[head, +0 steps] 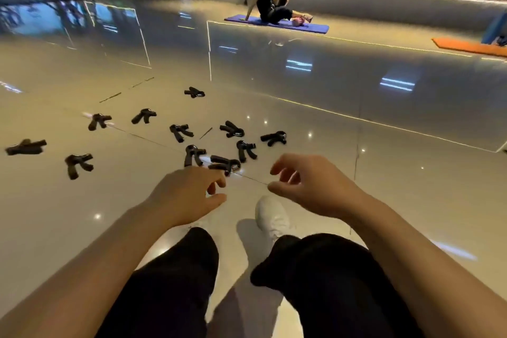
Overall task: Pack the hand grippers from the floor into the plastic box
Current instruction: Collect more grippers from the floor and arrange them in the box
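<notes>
Partly hidden – nearest hand gripper [225, 165] behind left hand [186, 195]; both hands released.

left hand [186, 195] empty | right hand [310, 186] empty | hand grippers [225, 164] scattered on floor [356, 173]

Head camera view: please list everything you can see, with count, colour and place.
hand grippers: eleven, black, scattered on the floor ahead.
floor: glossy pale tiles.
blue mat: one, far centre, another person sitting on it.
orange mat: one, far right.
plastic box: not in view.
white shoe: one, between the hands.
black trousers: both legs, bottom.
left hand: open, empty, near the closest gripper.
right hand: open, empty.
</notes>
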The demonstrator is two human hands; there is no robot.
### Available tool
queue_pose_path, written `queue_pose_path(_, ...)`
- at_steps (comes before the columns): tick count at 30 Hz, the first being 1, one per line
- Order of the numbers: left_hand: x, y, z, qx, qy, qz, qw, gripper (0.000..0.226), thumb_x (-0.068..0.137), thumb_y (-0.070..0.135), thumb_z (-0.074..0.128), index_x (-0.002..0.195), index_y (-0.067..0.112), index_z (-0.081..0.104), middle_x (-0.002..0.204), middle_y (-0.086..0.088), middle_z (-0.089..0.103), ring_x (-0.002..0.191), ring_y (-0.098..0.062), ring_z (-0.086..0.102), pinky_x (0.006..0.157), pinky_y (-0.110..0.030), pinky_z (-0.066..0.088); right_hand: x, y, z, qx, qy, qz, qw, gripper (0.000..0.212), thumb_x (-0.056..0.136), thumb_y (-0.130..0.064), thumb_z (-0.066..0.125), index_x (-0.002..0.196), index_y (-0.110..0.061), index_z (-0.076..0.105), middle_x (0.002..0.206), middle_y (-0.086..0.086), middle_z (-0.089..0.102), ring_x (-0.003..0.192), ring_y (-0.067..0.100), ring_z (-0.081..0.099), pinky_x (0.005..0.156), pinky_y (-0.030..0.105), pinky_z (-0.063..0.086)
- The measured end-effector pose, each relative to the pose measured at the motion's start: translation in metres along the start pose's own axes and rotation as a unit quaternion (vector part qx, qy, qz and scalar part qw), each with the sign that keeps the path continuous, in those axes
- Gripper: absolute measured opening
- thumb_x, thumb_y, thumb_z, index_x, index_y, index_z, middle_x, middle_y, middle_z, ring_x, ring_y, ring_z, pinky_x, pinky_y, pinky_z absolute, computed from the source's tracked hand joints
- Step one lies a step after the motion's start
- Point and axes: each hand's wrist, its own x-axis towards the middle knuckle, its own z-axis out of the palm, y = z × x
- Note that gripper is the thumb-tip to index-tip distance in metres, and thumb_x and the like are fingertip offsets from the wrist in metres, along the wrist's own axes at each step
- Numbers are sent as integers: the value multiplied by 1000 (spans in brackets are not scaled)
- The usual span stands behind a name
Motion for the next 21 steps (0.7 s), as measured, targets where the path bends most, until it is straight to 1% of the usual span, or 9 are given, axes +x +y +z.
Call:
queue_pose_path(2,24,-19,14,2,-26,4,1000,34,90,47,50,122,35,51,96,17,51,90,-4,52,75,-21,40,40,11,21,-115,-41,-18,992,33,88,-46,56,117,-31,54,108,-11,59,95,7,55,85,30,50)
queue_pose_path(4,49,-34,23,-21,-48,3,999,35,90,48,50,123,35,51,98,17,52,90,-3,52,78,-20,41,71,26,37,-166,-101,-27,981,40,89,-46,54,126,-35,46,120,-11,54,102,8,52,88,29,47)
queue_pose_path(5,60,-41,25,-30,-52,5,998,35,90,48,51,123,36,51,98,17,53,89,-3,52,77,-20,40,86,35,39,-171,-135,-26,976,44,90,-45,54,131,-37,41,124,-11,52,103,9,52,89,28,46)
queue_pose_path(7,78,-52,28,-35,-62,23,997,35,90,49,50,123,38,49,97,18,54,88,-2,52,76,-19,39,108,47,34,-173,-185,-19,967,49,90,-45,55,135,-40,36,126,-10,50,99,7,50,88,26,44)
queue_pose_path(9,91,-55,28,-36,-76,45,995,35,90,50,49,123,39,49,97,19,55,87,-3,52,74,-18,38,129,56,30,-170,-220,-9,960,49,89,-44,56,134,-38,38,125,-9,51,96,6,46,87,24,42)
queue_pose_path(12,111,-60,21,-17,-77,64,995,34,91,49,47,124,38,48,96,18,56,85,-3,52,67,-13,35,169,53,24,-179,-276,-27,944,50,90,-42,58,135,-33,39,129,-4,49,99,8,46,89,25,40)
queue_pose_path(15,128,-73,8,0,-54,39,998,35,92,48,47,125,37,48,95,17,56,85,-2,51,69,-14,35,212,47,22,-204,-304,-51,929,50,90,-39,58,136,-27,40,133,-1,49,113,16,47,94,28,38)
queue_pose_path(18,143,-88,0,-2,-34,-2,999,34,91,49,48,123,37,50,90,19,50,83,-1,49,73,-17,36,254,49,24,-222,-334,-54,914,50,90,-40,58,136,-27,41,133,1,49,117,19,47,97,32,40)
queue_pose_path(21,163,-103,-3,7,-31,-34,999,35,91,48,49,123,36,50,96,17,53,86,-2,49,76,-18,38,291,55,24,-224,-356,-50,906,50,90,-40,57,136,-25,41,135,1,48,119,19,47,98,33,40)
